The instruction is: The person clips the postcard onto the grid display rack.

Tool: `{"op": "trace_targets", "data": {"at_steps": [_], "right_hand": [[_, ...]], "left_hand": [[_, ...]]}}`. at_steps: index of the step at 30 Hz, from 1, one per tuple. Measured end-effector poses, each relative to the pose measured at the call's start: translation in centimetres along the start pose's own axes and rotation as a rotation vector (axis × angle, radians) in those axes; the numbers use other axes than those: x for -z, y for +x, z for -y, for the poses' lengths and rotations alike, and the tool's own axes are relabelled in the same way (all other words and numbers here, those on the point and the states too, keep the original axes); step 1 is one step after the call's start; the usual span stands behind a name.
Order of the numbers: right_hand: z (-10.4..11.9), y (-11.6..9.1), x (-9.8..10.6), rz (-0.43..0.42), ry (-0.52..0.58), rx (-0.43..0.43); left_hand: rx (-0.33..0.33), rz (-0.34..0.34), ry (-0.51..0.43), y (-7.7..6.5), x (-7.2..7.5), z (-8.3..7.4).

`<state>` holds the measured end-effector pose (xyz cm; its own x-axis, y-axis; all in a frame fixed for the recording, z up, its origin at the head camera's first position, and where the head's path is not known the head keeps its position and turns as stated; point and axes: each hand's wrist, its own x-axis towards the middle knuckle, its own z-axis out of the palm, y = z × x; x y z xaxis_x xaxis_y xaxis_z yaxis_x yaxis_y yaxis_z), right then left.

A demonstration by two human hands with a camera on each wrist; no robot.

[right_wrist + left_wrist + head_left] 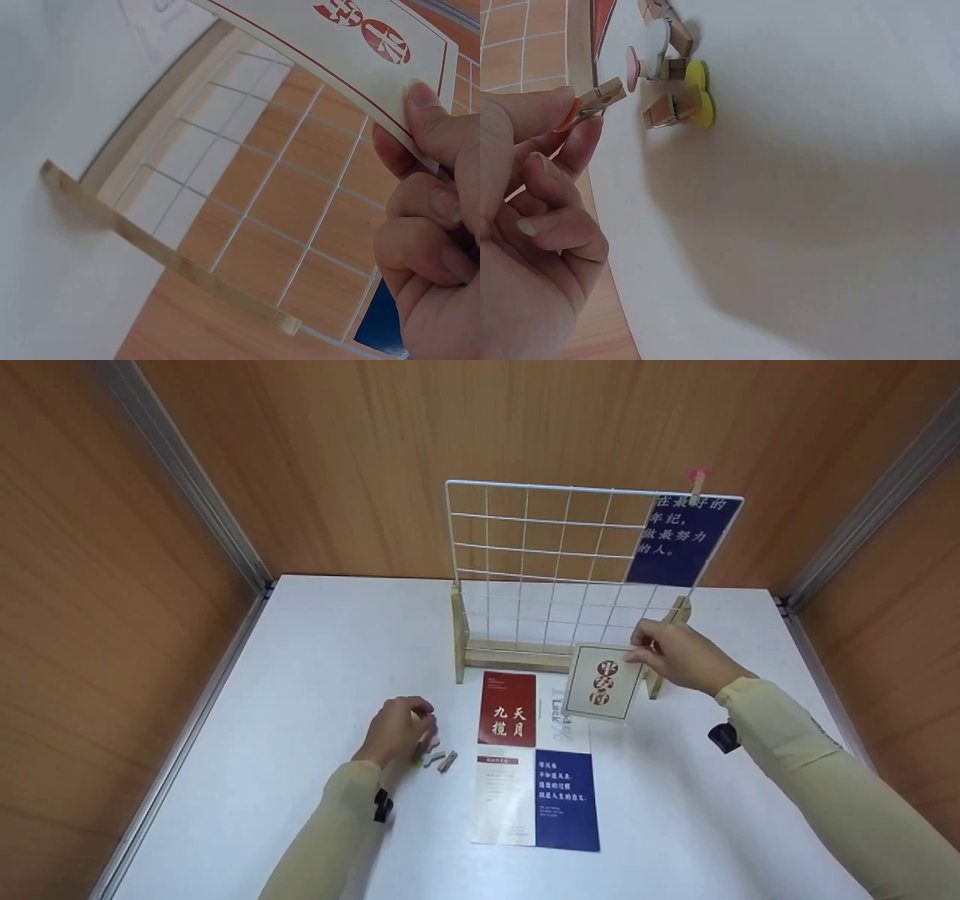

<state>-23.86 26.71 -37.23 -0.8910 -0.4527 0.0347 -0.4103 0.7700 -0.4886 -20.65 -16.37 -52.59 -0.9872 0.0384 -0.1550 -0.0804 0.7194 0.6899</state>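
Between thumb and fingertips, my left hand [547, 202] pinches a small wooden clothespin [596, 101] with an orange piece on it. Several more clothespins [673, 105], with yellow, pink and whitish decorations, lie on the table just past it. My right hand [682, 652] pinches a cream card [604, 682] by its upper right corner; red round characters and a thin border are printed on it. That card is held up in front of the lower right part of a white wire grid [555, 544]. Part of a white card [559, 735] on the table is hidden behind it.
The grid stands in a wooden base [517, 658]. A blue card [682, 540] hangs at its top right under a clothespin with a pink top [698, 484]. On the white table [300, 660] lie a red card [508, 709], a cream text card [504, 802] and another blue card [566, 802].
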Motion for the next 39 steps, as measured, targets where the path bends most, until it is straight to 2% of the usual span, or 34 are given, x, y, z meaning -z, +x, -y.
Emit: {"op": "trace_targets", "data": {"at_steps": [7, 18, 26, 34, 39], "right_hand": [[0.2, 0.4, -0.2, -0.028, -0.001, 0.045], [1.3, 1.8, 1.1, -0.030, 0.001, 0.026], [2.3, 2.7, 2.3, -0.069, -0.014, 0.055], [2.9, 3.3, 3.3, -0.171, -0.062, 0.154], [3.3, 3.7, 3.7, -0.199, -0.080, 0.170]], "left_hand": [[-0.033, 0.001, 0.021, -0.5, 0.0, -0.4], [-0.025, 0.014, -0.013, -0.4, -0.5, -1.0], [-0.012, 0.018, -0.055, -0.6, -0.6, -1.0], [-0.072, -0.006, -0.026, -0.4, -0.4, -1.2], [-0.069, -0.012, -0.031, -0.3, -0.5, -1.6]]}}
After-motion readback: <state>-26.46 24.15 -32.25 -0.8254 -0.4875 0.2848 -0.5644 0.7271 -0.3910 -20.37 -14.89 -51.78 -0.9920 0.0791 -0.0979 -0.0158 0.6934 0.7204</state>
